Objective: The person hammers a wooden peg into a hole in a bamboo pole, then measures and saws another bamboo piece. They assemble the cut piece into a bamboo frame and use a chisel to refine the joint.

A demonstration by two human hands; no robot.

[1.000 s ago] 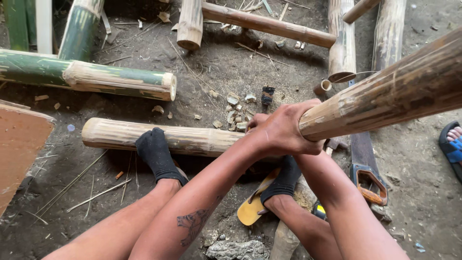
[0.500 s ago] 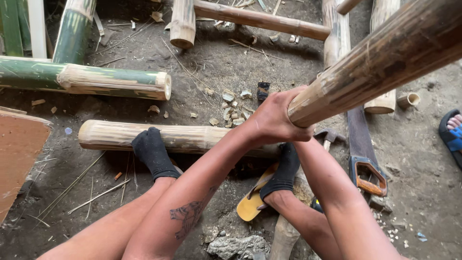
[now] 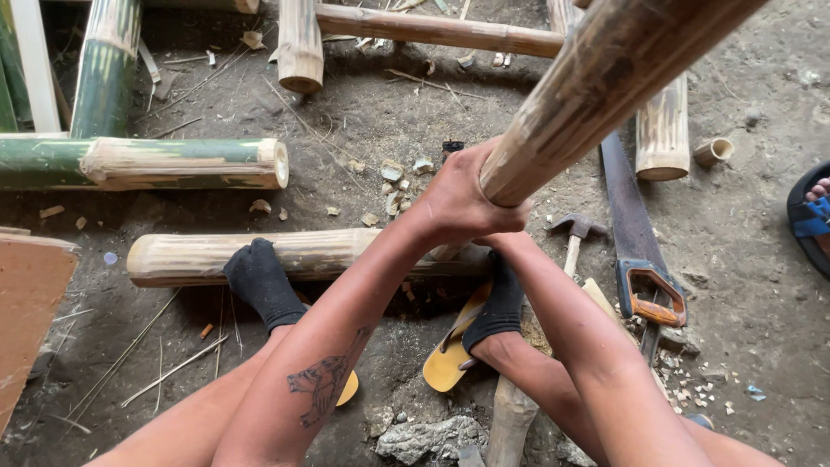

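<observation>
Both of my hands clasp the lower end of a thick, pale bamboo pole [image 3: 605, 82] that slants up to the top right, close to the camera. My left hand [image 3: 458, 203] wraps over the pole's end. My right hand [image 3: 516, 237] sits just beneath it, mostly hidden by the left hand and the pole. Below the hands a stripped bamboo log [image 3: 320, 253] lies across the dirt. My black-socked left foot [image 3: 262, 285] rests on it, and my right foot [image 3: 497, 307] sits by its right end, over a yellow sandal [image 3: 448, 359].
A handsaw with an orange handle [image 3: 644, 259] and a hammer [image 3: 575, 235] lie on the dirt to the right. Green bamboo sections [image 3: 143, 163] lie at left, more cut poles [image 3: 437, 30] at the back. A sandalled foot [image 3: 813, 216] shows at the right edge, a brown board [image 3: 30, 303] at left.
The pole has tilted steeper, its far end swinging up and left in view. My clasped hands have stayed on its lower end and shifted slightly left. My feet have not moved.
</observation>
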